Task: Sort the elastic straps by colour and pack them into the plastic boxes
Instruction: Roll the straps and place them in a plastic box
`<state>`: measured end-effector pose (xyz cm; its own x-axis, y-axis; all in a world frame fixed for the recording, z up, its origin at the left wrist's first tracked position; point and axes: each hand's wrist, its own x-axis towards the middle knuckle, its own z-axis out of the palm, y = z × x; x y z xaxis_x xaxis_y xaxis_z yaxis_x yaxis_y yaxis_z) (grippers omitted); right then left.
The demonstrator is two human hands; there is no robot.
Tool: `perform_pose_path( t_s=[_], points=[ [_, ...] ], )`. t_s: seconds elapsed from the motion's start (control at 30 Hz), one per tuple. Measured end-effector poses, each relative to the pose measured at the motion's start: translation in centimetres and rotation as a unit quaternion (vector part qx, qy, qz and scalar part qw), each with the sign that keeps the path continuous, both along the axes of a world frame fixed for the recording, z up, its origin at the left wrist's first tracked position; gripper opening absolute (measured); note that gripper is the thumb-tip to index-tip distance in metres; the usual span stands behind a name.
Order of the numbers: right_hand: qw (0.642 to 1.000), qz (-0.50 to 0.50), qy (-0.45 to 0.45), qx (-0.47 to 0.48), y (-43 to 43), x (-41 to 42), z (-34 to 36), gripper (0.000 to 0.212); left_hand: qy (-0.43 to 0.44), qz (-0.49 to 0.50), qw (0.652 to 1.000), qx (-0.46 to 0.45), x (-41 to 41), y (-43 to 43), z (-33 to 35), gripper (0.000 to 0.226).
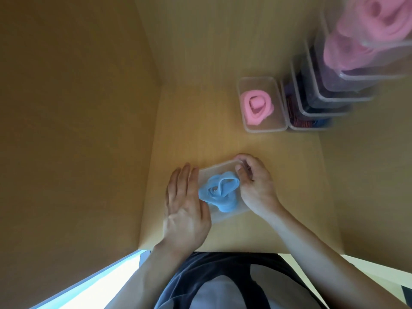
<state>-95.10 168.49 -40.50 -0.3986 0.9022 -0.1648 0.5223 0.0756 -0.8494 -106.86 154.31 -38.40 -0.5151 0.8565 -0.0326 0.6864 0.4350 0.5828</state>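
Observation:
A clear plastic box (215, 169) lies on the wooden desk in front of me with a coiled light-blue elastic strap (219, 190) inside it. My left hand (186, 204) lies flat with straight fingers against the box's left side. My right hand (254, 184) grips the box's right far corner, fingers curled over the rim. Farther back, another clear box (276, 121) holds a rolled pink strap (256, 105).
A stack of clear boxes (330, 90) stands at the back right, filled with dark and pink straps, the top ones blurred. Wooden walls rise on the left and behind. The desk's front edge (211, 249) is close to my body.

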Motion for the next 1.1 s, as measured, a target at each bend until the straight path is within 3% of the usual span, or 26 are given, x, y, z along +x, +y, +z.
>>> perform_pose_path(
  t_s=[0.07,0.2,0.4,0.5,0.67,0.87,1.1],
  points=[
    [0.998,0.024,-0.047,0.030,-0.5,0.2,0.2,0.025,0.025,-0.004,1.000,0.000,0.1,0.2,-0.5,0.065],
    [0.946,0.151,-0.184,0.219,-1.2,0.5,0.9,0.053,0.070,-0.038,0.997,-0.011,-0.2,0.2,-1.6,0.067],
    [0.860,0.328,-0.265,0.288,-1.1,1.3,1.2,0.071,0.085,-0.070,0.994,-0.004,-0.6,0.6,-1.7,0.069],
    [0.868,0.331,-0.263,0.260,-0.9,1.6,1.3,0.076,0.078,-0.118,0.990,0.005,-1.3,0.5,-1.6,0.076],
    [0.880,0.322,-0.252,0.241,-1.0,1.7,1.5,0.076,0.110,-0.237,0.965,-0.035,-3.0,-0.6,-1.5,0.113],
    [0.881,0.309,-0.259,0.247,-1.5,1.8,1.7,0.076,0.183,-0.255,0.949,-0.035,-3.3,-0.5,-2.1,0.095],
    [0.830,0.364,-0.270,0.324,-2.2,2.8,1.2,0.094,0.246,-0.269,0.930,-0.049,-3.1,-0.5,-2.4,0.092]
  ],
)
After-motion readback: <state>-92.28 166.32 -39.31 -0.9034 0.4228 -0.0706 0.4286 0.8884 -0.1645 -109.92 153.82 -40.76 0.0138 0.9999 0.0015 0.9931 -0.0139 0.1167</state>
